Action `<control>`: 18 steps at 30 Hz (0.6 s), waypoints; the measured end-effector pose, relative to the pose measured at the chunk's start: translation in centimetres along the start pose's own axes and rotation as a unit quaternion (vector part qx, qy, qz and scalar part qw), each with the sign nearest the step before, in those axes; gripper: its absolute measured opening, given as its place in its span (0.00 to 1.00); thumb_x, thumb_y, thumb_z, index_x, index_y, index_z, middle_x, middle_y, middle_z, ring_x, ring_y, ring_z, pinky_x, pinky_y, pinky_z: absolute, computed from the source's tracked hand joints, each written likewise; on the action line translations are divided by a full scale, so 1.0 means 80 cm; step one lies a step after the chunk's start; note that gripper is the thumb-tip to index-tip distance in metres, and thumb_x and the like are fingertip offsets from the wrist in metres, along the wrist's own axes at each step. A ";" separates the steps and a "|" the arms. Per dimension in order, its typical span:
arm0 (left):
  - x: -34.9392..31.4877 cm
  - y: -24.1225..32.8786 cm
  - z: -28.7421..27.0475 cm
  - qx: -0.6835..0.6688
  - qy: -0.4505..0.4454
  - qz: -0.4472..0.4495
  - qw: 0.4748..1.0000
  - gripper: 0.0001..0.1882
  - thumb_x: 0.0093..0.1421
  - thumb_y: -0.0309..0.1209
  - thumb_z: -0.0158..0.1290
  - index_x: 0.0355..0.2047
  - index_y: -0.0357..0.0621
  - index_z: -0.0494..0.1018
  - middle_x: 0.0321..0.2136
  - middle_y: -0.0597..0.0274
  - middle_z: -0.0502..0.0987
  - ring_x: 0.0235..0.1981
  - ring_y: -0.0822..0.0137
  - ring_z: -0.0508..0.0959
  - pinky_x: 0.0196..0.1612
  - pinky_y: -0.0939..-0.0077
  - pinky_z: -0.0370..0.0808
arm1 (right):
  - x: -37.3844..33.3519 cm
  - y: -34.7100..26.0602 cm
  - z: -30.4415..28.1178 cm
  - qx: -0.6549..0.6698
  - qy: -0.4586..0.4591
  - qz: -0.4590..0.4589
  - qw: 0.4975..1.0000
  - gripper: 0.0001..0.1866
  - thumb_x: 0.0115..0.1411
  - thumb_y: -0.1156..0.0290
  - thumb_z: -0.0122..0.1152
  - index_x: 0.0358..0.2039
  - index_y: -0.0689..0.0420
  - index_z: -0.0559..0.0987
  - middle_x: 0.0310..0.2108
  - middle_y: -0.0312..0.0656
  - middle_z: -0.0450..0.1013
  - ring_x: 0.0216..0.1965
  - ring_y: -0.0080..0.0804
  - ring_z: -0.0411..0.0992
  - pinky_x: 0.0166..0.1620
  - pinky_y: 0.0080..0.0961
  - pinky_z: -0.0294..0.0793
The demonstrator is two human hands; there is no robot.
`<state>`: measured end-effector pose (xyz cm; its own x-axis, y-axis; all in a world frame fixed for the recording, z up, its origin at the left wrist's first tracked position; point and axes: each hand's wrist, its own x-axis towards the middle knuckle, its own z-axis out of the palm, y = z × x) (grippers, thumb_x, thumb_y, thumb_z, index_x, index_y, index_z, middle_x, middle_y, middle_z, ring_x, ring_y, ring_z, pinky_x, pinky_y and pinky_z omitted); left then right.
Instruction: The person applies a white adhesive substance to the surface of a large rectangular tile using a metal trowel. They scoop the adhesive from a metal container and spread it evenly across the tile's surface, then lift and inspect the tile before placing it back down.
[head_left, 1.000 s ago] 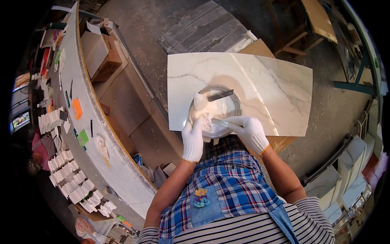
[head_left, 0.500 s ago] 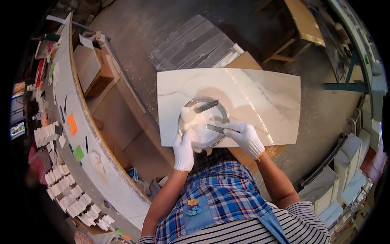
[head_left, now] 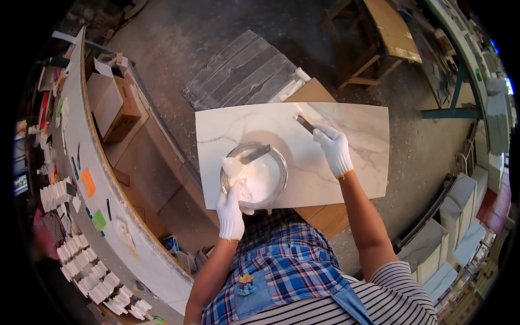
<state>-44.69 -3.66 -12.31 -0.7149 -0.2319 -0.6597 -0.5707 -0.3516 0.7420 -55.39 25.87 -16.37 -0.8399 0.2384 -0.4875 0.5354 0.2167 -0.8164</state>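
Note:
A round metal bowl (head_left: pixel 283 187) with white powder or paste (head_left: pixel 264 176) in it rests on a white marble-patterned slab (head_left: pixel 357 157). My gloved left hand (head_left: pixel 231 208) grips the bowl's near left rim, its fingers partly inside. Beside those fingers lies a white lump (head_left: pixel 232 166), of cloth or paste; I cannot tell which. A dark flat blade (head_left: pixel 255 154) leans across the bowl's far side. Over the right half of the slab, my gloved right hand (head_left: pixel 333 146) is closed around a small putty knife (head_left: pixel 305 124), its blade pointing to the far left.
Along the left runs a long curved-looking workbench (head_left: pixel 116 208) with an orange block (head_left: pixel 87 182), a green piece (head_left: pixel 98 221) and stacks of white strips (head_left: pixel 103 290). A cardboard box (head_left: pixel 123 108) stands behind it. Grey wrapped boards (head_left: pixel 244 70) lie beyond the slab; a wooden table (head_left: pixel 392 32) is far right.
My right hand has lifted the putty knife out of the bowl and carried it right and away over the slab. My left hand stays on the bowl. The whole view has shifted slightly.

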 end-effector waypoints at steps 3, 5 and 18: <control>-0.001 -0.004 -0.005 -0.006 0.005 -0.009 1.000 0.22 0.71 0.34 0.54 0.60 0.34 0.72 0.50 0.59 0.80 0.49 0.70 0.79 0.53 0.73 0.76 | 0.018 -0.001 0.005 -0.037 0.031 -0.042 0.998 0.14 0.64 0.67 0.65 0.47 0.60 0.86 0.29 0.30 0.77 0.31 0.17 0.69 0.37 0.18 0.71; -0.002 -0.005 -0.006 -0.015 -0.002 -0.009 1.000 0.21 0.71 0.34 0.54 0.60 0.34 0.72 0.50 0.59 0.80 0.49 0.70 0.79 0.53 0.73 0.76 | 0.027 0.002 0.008 -0.054 0.046 -0.063 0.995 0.14 0.64 0.67 0.65 0.47 0.58 0.86 0.29 0.32 0.78 0.32 0.19 0.71 0.38 0.21 0.72; 0.000 0.001 -0.006 -0.010 -0.003 -0.008 1.000 0.21 0.71 0.34 0.55 0.59 0.35 0.73 0.51 0.59 0.80 0.50 0.70 0.78 0.53 0.74 0.76 | 0.023 0.000 0.022 -0.314 0.166 -0.259 0.898 0.10 0.65 0.65 0.62 0.45 0.49 0.84 0.34 0.42 0.81 0.37 0.47 0.79 0.41 0.39 0.77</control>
<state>-44.50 -4.12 -12.30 -0.7075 -0.2211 -0.6713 -0.5744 -0.3735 0.7284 -57.13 24.63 -17.81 -0.9738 0.1983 0.1111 0.1130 0.8464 -0.5204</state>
